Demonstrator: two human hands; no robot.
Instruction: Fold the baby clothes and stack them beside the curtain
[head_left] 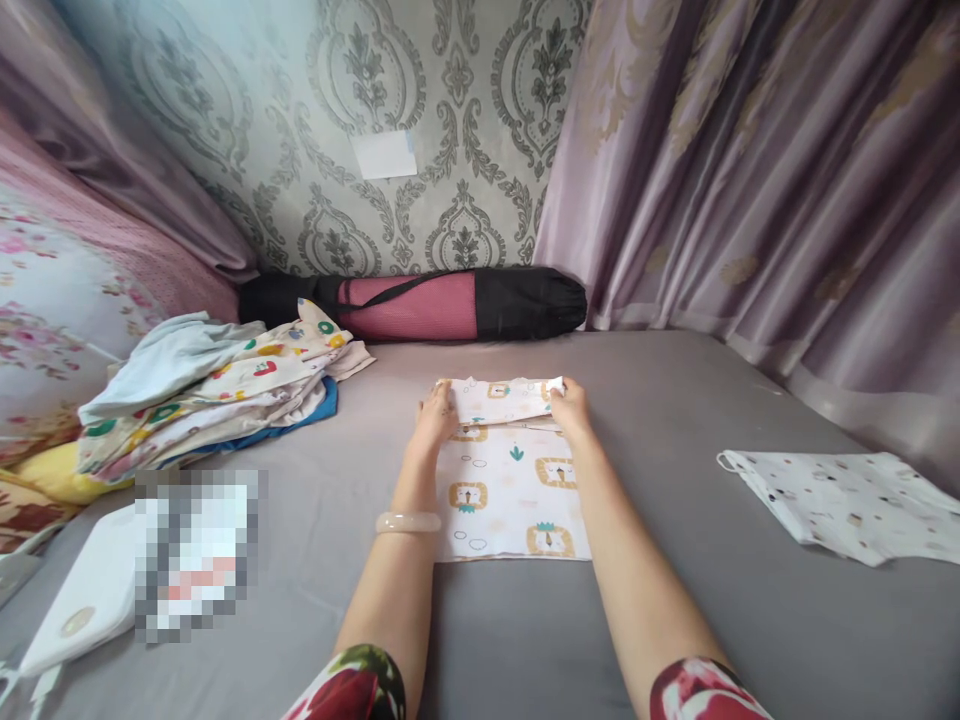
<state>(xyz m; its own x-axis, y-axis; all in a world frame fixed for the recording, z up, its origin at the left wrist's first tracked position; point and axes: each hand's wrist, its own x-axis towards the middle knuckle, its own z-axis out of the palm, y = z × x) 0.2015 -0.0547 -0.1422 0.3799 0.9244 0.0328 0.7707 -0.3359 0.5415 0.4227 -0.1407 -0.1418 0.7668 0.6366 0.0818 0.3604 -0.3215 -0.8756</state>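
Observation:
A white cloth printed with tan lion faces and green leaves (510, 495) lies flat on the grey bedsheet in front of me. Its far part is folded over toward me in a band. My left hand (437, 410) is closed at the left end of that band, with some fingers hidden by the fabric. At the other end, my right hand (571, 405) pinches the corner of the fold between thumb and fingers. A pale bangle (408, 523) circles my left wrist.
A pile of folded clothes (225, 385) lies at the left. A white device with a cable (94, 590) rests nearer, beside a blurred-out item. At the right lies a white patterned garment (847, 500). A pink and black rolled bag (420, 305) runs along the wall, near the curtains (735, 180).

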